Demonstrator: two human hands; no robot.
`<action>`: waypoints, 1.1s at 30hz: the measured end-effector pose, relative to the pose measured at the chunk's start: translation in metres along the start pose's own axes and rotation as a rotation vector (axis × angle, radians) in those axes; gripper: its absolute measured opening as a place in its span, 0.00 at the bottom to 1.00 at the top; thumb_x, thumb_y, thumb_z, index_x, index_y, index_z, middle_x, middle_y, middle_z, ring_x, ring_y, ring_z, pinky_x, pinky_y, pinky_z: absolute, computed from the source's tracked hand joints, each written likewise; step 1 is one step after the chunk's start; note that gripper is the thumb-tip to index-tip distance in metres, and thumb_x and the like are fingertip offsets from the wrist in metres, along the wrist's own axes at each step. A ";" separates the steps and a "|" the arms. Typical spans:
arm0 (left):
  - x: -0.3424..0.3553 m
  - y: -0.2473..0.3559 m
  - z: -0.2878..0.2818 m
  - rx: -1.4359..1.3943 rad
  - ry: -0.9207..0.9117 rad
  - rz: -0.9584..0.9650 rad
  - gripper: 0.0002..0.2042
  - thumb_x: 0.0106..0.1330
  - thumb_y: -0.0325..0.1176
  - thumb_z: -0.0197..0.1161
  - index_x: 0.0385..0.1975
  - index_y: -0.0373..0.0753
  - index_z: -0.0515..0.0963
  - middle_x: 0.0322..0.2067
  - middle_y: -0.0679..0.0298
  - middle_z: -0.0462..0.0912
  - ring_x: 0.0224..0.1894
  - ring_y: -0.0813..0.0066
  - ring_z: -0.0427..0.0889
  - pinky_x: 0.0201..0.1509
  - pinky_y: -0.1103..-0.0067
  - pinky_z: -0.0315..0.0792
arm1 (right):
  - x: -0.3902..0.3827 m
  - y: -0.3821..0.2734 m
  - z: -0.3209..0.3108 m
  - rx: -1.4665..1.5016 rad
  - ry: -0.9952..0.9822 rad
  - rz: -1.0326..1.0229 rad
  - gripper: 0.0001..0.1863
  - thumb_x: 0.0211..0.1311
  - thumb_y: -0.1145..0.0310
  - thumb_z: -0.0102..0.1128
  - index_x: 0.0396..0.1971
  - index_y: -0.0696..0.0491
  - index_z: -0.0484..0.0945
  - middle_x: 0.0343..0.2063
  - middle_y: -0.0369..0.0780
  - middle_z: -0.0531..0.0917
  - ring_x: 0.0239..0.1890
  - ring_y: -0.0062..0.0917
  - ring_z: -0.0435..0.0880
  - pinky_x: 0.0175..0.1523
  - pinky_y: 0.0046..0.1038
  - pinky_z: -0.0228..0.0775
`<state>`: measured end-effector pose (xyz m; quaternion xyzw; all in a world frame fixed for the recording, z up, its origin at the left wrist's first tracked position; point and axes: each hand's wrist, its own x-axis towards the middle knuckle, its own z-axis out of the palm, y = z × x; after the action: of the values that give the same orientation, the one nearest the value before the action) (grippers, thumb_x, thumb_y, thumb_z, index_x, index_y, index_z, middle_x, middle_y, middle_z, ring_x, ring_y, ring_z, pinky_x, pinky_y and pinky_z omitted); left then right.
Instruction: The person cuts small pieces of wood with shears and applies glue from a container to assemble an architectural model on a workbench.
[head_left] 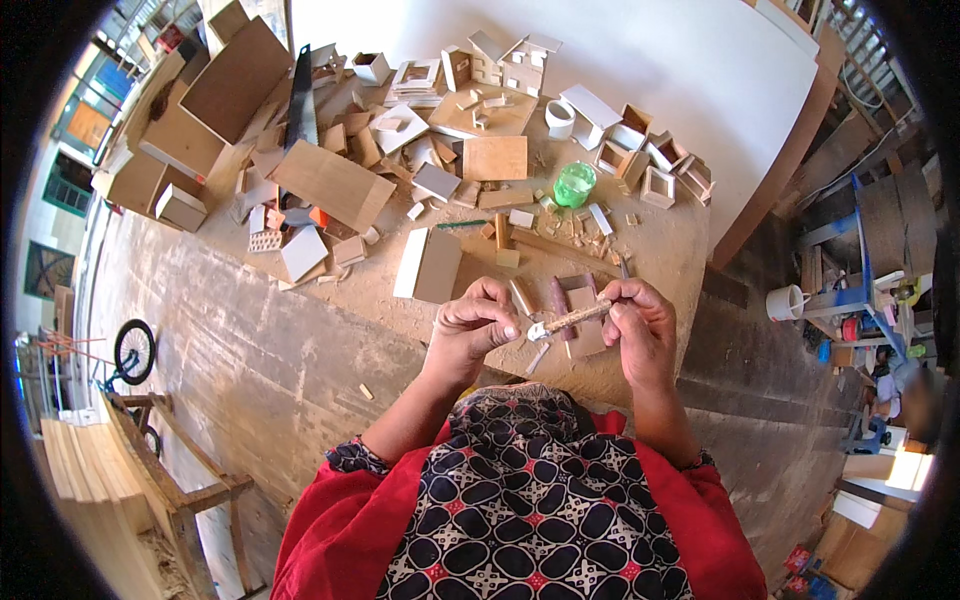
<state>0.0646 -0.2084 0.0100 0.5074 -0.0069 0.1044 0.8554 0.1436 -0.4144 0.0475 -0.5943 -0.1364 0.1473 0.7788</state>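
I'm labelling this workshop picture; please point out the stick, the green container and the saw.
Stick [579,317], head view: middle of its shaft.
Green container [574,188], head view: its side.
Saw [301,100], head view: its blade.

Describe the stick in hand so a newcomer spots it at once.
Find the cluttered worktable, then the right hand over its near side. That hand holds a slim brownish stick pointing left. Unlike the loose pieces below, it is held up and has a white tip.

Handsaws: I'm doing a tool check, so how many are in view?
1 handsaw, at the far left of the worktable, among wood pieces; others may be hidden under them.
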 end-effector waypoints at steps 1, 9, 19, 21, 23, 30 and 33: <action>0.000 0.000 0.000 -0.006 -0.017 0.003 0.04 0.52 0.23 0.69 0.24 0.39 0.80 0.32 0.67 0.69 0.34 0.74 0.73 0.40 0.77 0.68 | -0.001 -0.001 -0.001 -0.002 -0.010 -0.009 0.07 0.60 0.77 0.49 0.35 0.61 0.75 0.28 0.36 0.77 0.20 0.11 0.69 0.25 0.17 0.65; -0.001 0.008 0.007 -0.108 -0.083 -0.016 0.05 0.52 0.29 0.70 0.22 0.39 0.79 0.31 0.67 0.69 0.36 0.72 0.72 0.44 0.74 0.67 | -0.006 -0.015 -0.004 -0.044 -0.093 -0.057 0.08 0.59 0.76 0.50 0.37 0.60 0.75 0.28 0.35 0.79 0.21 0.09 0.70 0.26 0.14 0.63; -0.003 0.023 0.007 0.044 -0.197 0.080 0.05 0.50 0.30 0.72 0.22 0.41 0.82 0.30 0.67 0.71 0.36 0.71 0.73 0.43 0.73 0.69 | -0.008 -0.020 -0.008 0.177 0.018 -0.001 0.09 0.57 0.75 0.50 0.36 0.60 0.75 0.26 0.35 0.77 0.20 0.12 0.69 0.26 0.17 0.66; -0.004 0.030 0.009 0.104 -0.222 0.123 0.04 0.49 0.29 0.73 0.23 0.41 0.83 0.30 0.66 0.73 0.37 0.72 0.74 0.42 0.75 0.70 | -0.008 -0.024 -0.007 0.186 -0.031 0.011 0.09 0.57 0.75 0.50 0.36 0.60 0.75 0.25 0.35 0.77 0.20 0.12 0.69 0.26 0.17 0.66; -0.004 0.035 0.010 0.152 -0.253 0.170 0.05 0.49 0.27 0.73 0.25 0.41 0.85 0.32 0.66 0.74 0.37 0.74 0.76 0.41 0.79 0.70 | -0.009 -0.026 -0.006 0.180 -0.065 0.019 0.08 0.57 0.75 0.50 0.36 0.60 0.75 0.25 0.35 0.76 0.20 0.12 0.69 0.26 0.16 0.65; -0.003 0.040 0.012 0.168 -0.243 0.198 0.05 0.48 0.27 0.73 0.25 0.40 0.85 0.31 0.66 0.75 0.37 0.73 0.76 0.41 0.79 0.71 | -0.009 -0.023 -0.007 0.098 -0.098 0.063 0.09 0.57 0.74 0.50 0.35 0.60 0.75 0.24 0.36 0.76 0.20 0.11 0.70 0.25 0.15 0.65; -0.003 0.039 0.010 0.146 -0.230 0.197 0.06 0.48 0.27 0.73 0.26 0.40 0.85 0.31 0.66 0.75 0.37 0.73 0.76 0.41 0.78 0.71 | -0.007 -0.019 -0.016 0.135 -0.099 0.068 0.09 0.57 0.73 0.50 0.35 0.61 0.76 0.24 0.36 0.77 0.19 0.12 0.70 0.25 0.15 0.64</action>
<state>0.0553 -0.1995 0.0485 0.5737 -0.1468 0.1295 0.7954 0.1447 -0.4357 0.0617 -0.5369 -0.1441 0.2118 0.8038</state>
